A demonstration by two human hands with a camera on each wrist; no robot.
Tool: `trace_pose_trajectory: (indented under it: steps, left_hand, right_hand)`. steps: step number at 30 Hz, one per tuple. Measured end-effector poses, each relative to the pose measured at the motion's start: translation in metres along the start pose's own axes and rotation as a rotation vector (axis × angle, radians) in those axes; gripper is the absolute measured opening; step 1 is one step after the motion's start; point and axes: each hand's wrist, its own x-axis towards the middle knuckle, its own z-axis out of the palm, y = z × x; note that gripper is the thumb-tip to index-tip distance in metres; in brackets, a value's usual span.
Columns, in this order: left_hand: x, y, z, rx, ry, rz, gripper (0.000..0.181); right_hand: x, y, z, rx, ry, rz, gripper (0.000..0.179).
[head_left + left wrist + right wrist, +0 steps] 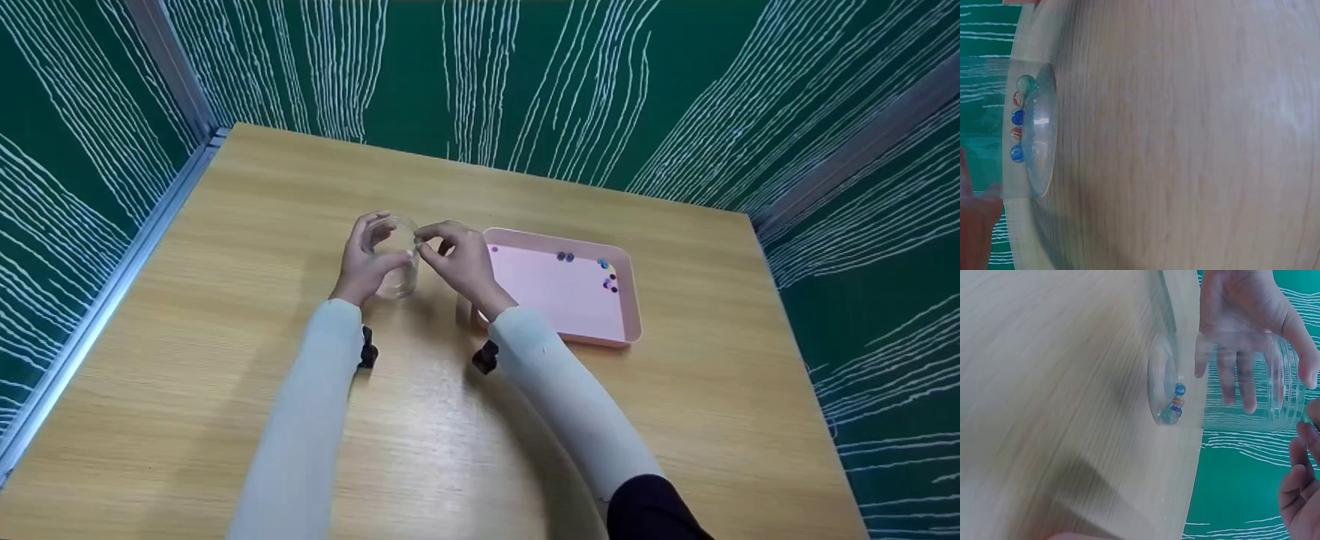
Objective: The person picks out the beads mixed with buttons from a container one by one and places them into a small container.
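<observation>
A clear jar (397, 281) stands on the table, and my left hand (364, 261) grips it round its upper part. Several glass marbles (1018, 117), blue, green and orange-white, lie at the jar's bottom; the right wrist view shows them through the wall. At the jar's rim, my right hand (463, 261) pinches a small marble (418, 241) between thumb and fingertips. Most of that marble is hidden by the fingers; a bit of green shows in the right wrist view.
Right of the jar lies a shallow pink tray (555, 336), partly behind my right hand. Two dark round pieces (565, 256) sit near its back wall. Several small colourful pieces (609, 277) are gathered at its right side. Green walls with white lines stand beyond the wooden table (420, 450).
</observation>
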Motion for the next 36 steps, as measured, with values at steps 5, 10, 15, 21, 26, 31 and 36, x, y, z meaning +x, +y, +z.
trace_pose_trajectory:
  steps: [5, 10, 15, 21, 26, 31, 36]
  left_hand:
    - [-0.0004, 0.0004, -0.0002, 0.002, 0.005, -0.006, 0.068]
    - [-0.0007, 0.0002, -0.0001, 0.001, 0.013, -0.031, 0.07]
    - [-0.0003, -0.0004, 0.0001, -0.003, 0.012, -0.047, 0.068]
    - [0.0015, -0.0037, -0.0015, -0.004, 0.003, -0.025, 0.067]
    - [0.0011, -0.0037, -0.0014, 0.004, -0.013, -0.006, 0.067]
    - [-0.0003, 0.0, -0.0002, -0.005, -0.01, 0.019, 0.068]
    - [-0.0005, -0.0002, 0.0, -0.015, 0.0, 0.022, 0.068]
  right_hand:
    - [0.0005, 0.0012, 0.0027, 0.006, 0.011, 0.001, 0.015]
    - [0.0012, 0.0006, 0.005, 0.016, 0.007, 0.002, 0.015]
    - [0.0015, -0.0002, 0.0061, 0.038, 0.004, 0.031, 0.015]
    - [0.0023, -0.002, 0.0065, 0.098, 0.012, 0.051, 0.016]
    - [0.002, -0.0021, 0.0079, 0.124, 0.029, 0.048, 0.018]
    - [0.0036, -0.0025, 0.0086, 0.145, 0.039, 0.063, 0.015]
    - [0.0037, -0.0042, 0.0097, 0.132, 0.058, 0.06, 0.014]
